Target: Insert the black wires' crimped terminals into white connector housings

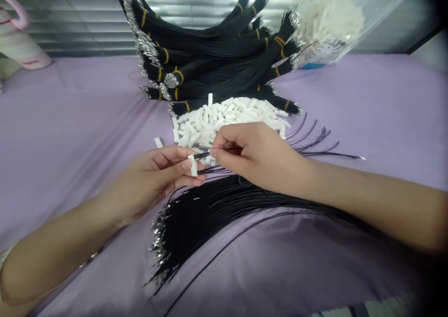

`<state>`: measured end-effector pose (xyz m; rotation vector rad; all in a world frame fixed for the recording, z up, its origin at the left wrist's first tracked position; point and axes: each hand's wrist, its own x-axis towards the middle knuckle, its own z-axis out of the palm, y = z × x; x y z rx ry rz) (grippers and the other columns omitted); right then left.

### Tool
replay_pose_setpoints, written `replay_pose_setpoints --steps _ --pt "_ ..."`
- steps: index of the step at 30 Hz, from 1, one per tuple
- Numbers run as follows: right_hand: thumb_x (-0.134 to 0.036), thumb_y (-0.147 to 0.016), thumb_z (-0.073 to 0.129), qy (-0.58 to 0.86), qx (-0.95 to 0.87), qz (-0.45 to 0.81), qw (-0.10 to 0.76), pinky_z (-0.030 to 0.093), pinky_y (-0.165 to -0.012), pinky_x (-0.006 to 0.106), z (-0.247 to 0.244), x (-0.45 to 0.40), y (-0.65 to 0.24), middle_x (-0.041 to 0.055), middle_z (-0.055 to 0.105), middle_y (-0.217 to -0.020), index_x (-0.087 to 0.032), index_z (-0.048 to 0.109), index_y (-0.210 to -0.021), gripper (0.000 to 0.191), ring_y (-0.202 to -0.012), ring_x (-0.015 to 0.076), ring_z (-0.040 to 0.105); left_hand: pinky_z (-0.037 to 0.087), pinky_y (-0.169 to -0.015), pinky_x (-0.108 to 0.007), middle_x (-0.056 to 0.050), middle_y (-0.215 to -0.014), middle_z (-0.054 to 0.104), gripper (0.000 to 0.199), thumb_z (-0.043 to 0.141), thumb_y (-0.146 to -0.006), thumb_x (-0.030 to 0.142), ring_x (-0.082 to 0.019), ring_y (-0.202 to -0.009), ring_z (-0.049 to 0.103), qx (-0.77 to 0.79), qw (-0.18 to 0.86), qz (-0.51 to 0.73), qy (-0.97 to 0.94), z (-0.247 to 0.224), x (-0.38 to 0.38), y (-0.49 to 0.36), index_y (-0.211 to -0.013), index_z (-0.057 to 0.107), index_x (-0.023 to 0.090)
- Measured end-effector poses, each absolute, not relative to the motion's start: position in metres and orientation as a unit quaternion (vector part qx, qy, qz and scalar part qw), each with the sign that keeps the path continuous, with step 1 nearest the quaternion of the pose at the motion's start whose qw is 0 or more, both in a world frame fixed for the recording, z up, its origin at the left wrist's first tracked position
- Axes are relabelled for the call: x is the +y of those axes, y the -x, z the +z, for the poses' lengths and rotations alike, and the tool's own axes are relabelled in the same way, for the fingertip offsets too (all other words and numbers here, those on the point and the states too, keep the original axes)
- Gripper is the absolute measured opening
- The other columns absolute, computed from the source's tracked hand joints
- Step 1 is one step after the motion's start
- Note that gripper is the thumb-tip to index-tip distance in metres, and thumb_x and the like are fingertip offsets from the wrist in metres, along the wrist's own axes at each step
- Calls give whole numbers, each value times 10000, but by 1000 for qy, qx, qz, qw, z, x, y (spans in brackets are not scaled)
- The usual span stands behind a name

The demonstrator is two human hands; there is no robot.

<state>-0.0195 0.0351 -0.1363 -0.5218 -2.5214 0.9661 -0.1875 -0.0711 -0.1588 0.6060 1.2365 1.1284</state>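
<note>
Between the thumb and fingers of my left hand (157, 174) is a white connector housing (193, 165), with black wires (210, 170) running out of its right side. My right hand (252, 151) pinches a black wire close to the housing; its tip is too small to make out. Several wire ends (315, 142) fan out to the right, behind my right wrist. Below both hands lies a loose spread of black wires (217, 205) with silver metal terminals (159, 242) at their left ends. A pile of white connector housings (231, 114) sits just beyond my hands.
Stacked bundles of black wires (217, 51), tied with yellow bands, lie at the back against metal blinds (80, 18). A clear plastic bag (329, 27) of white pieces stands at the back right. A pink and white tumbler (21, 41) stands far left. Purple cloth (87, 102) covers the table.
</note>
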Motion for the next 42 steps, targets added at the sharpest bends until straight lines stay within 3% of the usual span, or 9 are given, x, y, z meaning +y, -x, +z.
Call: replay_pose_setpoints --steps 25,38,41,42 --pt "-160 -784 544 186 -885 372 210 296 -540 190 -138 37 19 -49 499 -578 -115 580 -689 112 -525 40 410 553 -763 -158 -28 -914 705 108 643 -799 146 -116 -770 683 539 633 487 -267 -160 -73 190 -885 705 164" --pt "-126 -794 510 180 -908 321 199 304 -580 193 -148 35 23 -33 499 -595 -114 574 -699 115 -551 58 411 550 -739 -151 -13 -844 716 110 719 -736 216 -105 -733 676 553 626 463 -296 -161 -73 189 -842 728 188" --pt "-196 -820 538 142 -937 261 185 362 -680 222 -142 39 22 37 569 -797 -100 581 -833 106 -735 113 494 545 -737 -164 -9 -836 708 100 707 -750 231 -101 -729 666 547 619 473 -306 -160 -74 191 -836 714 182" --pt "-264 -812 579 116 -950 233 173 377 -739 250 -139 41 20 78 574 -916 -89 576 -920 205 -840 150 504 539 -721 -155 -4 -823 703 99 702 -756 241 -94 -716 658 545 606 482 -321 -159 -75 192 -833 705 180"
